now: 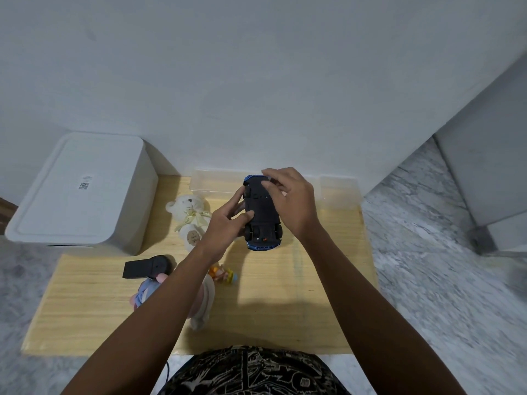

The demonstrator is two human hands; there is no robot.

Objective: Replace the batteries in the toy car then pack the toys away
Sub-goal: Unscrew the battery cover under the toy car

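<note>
A blue toy car (pixel 262 215) is held upside down above the wooden table (pixel 285 303), its black underside facing me. My left hand (pixel 225 226) grips its left side, thumb pressed on the underside. My right hand (pixel 291 201) curls round the far end, fingertips on the chassis near the front. A clear plastic box (pixel 216 181) stands behind the car at the wall. A white teddy bear (pixel 189 215) lies left of the car. A black remote control (pixel 148 267), a small orange figure (pixel 224 275) and a pink and blue doll (pixel 145 292) lie nearer me, partly under my left forearm.
A large white lidded bin (pixel 82 192) stands at the table's left far corner. Another clear container (pixel 339 192) sits at the right far edge. A marble floor surrounds the low table; a white wall rises directly behind it.
</note>
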